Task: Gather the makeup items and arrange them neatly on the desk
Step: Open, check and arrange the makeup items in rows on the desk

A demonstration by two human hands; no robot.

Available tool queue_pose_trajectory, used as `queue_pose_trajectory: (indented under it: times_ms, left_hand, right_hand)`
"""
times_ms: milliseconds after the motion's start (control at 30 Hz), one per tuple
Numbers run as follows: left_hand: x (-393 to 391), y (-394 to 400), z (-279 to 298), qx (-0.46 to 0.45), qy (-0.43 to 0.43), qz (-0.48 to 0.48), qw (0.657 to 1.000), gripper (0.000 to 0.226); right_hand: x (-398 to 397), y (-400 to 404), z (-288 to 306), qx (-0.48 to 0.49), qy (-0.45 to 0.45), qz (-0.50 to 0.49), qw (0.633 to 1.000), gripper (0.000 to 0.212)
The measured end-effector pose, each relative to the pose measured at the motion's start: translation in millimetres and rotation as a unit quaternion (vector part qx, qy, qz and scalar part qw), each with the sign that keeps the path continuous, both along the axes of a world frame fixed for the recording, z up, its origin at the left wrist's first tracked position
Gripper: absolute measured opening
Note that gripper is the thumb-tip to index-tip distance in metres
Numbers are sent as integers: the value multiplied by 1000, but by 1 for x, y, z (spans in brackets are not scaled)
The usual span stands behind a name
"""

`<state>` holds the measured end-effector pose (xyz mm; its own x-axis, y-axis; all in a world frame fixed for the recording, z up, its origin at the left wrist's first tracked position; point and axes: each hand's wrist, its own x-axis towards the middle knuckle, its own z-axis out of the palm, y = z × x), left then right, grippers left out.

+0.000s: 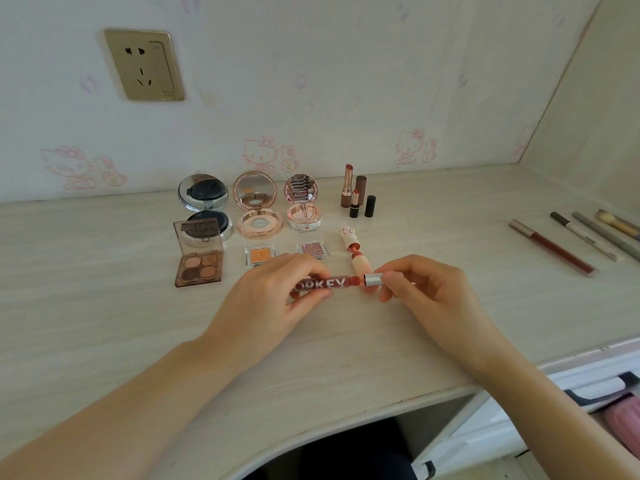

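I hold a red lip gloss tube (329,285) with white lettering level above the desk (104,323). My left hand (277,296) grips its body, and my right hand (426,292) pinches its silver cap (374,279) at the right end. Behind my hands lie three open round compacts (256,209), an open brown eyeshadow palette (200,261), two small single shadows (259,255) and a cream cat-topped lipstick (356,251). Open lipsticks with their caps (356,195) stand near the wall.
At the far right of the desk lie a long red lip liner (554,247), pencils (585,235) and a brush (620,223). A wall socket (145,64) sits up left. The desk's curved front edge (311,441) runs below my arms, with drawers (588,403) at lower right.
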<state>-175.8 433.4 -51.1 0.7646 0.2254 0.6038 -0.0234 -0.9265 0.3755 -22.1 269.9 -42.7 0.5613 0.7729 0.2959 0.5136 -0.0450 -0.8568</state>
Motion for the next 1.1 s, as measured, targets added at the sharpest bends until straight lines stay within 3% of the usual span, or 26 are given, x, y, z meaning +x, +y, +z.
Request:
queue_pose_trajectory:
  times_ms: [200, 500, 800, 1100]
  left_hand:
    - [4, 0, -1, 11, -24, -11, 1000, 22]
    - [4, -2, -1, 8, -30, -48, 998, 30]
    - [17, -21, 6, 65, -31, -126, 989, 13]
    - [53, -45, 9, 44, 24, -174, 983, 41]
  right_hand:
    - [7, -2, -4, 81, 64, -50, 993, 23]
    - [16, 3, -5, 103, 126, -81, 983, 26]
    - [50, 9, 22, 83, 270, -18, 959, 23]
    - [87, 18, 44, 49, 286, -13, 957, 22]
